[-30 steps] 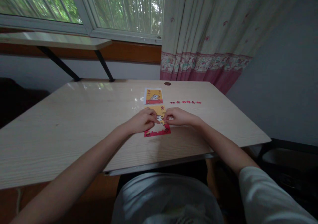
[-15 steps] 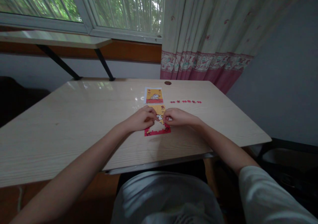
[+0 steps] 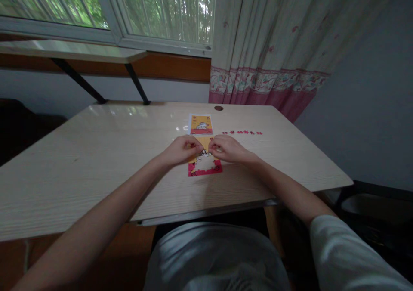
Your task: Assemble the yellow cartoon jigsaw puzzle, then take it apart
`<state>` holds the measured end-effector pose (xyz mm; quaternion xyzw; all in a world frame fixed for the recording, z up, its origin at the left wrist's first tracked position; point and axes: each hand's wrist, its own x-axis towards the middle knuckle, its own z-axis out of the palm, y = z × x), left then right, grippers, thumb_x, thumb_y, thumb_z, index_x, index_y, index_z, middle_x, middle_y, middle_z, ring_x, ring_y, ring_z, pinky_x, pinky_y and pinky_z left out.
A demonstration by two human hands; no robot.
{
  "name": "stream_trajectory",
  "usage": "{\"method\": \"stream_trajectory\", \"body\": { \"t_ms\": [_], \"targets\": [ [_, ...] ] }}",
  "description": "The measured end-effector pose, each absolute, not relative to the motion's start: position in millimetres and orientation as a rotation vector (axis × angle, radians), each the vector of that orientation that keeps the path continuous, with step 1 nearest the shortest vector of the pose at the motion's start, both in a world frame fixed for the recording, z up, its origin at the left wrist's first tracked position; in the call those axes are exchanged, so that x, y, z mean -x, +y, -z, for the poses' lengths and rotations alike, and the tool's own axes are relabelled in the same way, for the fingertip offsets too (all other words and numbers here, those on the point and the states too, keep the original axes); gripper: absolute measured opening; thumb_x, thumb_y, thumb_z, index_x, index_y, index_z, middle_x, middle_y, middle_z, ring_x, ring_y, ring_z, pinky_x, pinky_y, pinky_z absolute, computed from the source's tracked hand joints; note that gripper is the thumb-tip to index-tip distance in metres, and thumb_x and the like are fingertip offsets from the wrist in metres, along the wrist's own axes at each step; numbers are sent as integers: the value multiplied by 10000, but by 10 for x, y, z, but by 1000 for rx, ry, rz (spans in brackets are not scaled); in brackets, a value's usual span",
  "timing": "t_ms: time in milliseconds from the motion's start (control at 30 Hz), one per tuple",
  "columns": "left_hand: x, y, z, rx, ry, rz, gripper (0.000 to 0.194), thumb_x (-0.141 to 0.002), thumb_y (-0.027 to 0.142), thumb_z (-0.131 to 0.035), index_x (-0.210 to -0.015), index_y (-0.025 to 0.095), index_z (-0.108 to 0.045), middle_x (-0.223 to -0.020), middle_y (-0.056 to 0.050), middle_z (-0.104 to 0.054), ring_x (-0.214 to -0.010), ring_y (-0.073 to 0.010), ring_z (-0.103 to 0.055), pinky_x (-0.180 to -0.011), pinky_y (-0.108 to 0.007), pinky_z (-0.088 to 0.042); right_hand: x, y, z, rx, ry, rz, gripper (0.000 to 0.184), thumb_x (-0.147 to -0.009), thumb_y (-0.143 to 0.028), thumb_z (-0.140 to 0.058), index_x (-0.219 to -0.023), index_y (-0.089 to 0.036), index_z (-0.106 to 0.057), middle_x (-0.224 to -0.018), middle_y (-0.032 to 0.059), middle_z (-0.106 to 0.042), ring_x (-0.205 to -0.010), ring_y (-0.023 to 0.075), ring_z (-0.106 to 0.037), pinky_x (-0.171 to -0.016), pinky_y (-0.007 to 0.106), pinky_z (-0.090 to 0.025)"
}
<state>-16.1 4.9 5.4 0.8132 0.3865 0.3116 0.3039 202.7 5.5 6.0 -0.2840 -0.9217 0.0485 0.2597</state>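
A partly filled jigsaw puzzle (image 3: pixel 209 170) lies on the desk in front of me, with a yellow upper part, a red border and a bare gap low in its middle. My left hand (image 3: pixel 184 149) is over its left side, thumb and fingers pinched together. From the right, my right hand (image 3: pixel 227 148) reaches in with its fingertips closed in a pinch. Both sets of fingertips nearly meet above white-and-black puzzle pieces (image 3: pixel 204 153). Whether a piece is between the fingers is too small to tell. Just beyond lies a matching picture card (image 3: pixel 201 125).
Several loose red puzzle pieces (image 3: pixel 245 132) lie in a row to the right of the card. The wooden desk (image 3: pixel 106 162) has a round cable hole (image 3: pixel 218 108) at its back edge. A raised shelf (image 3: pixel 80 52) stands at the back left, a curtain (image 3: pixel 254 67) behind.
Both hands have shifted slightly away from me, up the puzzle, and my left fingers have drawn into a tighter pinch. More of the gap shows now.
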Motion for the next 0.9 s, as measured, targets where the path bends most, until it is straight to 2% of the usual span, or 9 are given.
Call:
{"method": "stream_trajectory", "body": {
  "t_ms": [367, 667, 900],
  "targets": [
    [154, 47, -51, -2020, 1060, -845, 136, -717, 262, -601, -726, 150, -676, -743, -42, -682, -686, -140, -568, -708, -295, -451, -1992, 57, -29, 724, -2409, -37, 147, -854, -264, -516, -854, -155, -614, -809, 48, -651, -763, 145, -572, -717, 263, -400],
    [168, 60, -47, -1981, 1067, -851, 149, -721, 266, -595, -709, 144, -678, -722, -46, -677, -675, -145, -564, -698, -304, -448, -1989, 9, -56, 754, -2368, -75, 234, -896, -301, -481, -1048, -166, -596, -984, 78, -662, -898, 159, -591, -789, 302, -433],
    [173, 92, 5, -1963, 1009, -859, 155, -716, 273, -595, -704, 144, -679, -741, -59, -681, -688, -148, -578, -686, -298, -455, -1981, 22, -43, 724, -2367, -55, 250, -907, -295, -466, -1063, -164, -610, -988, 75, -668, -914, 158, -597, -801, 310, -448]
  ]
}}
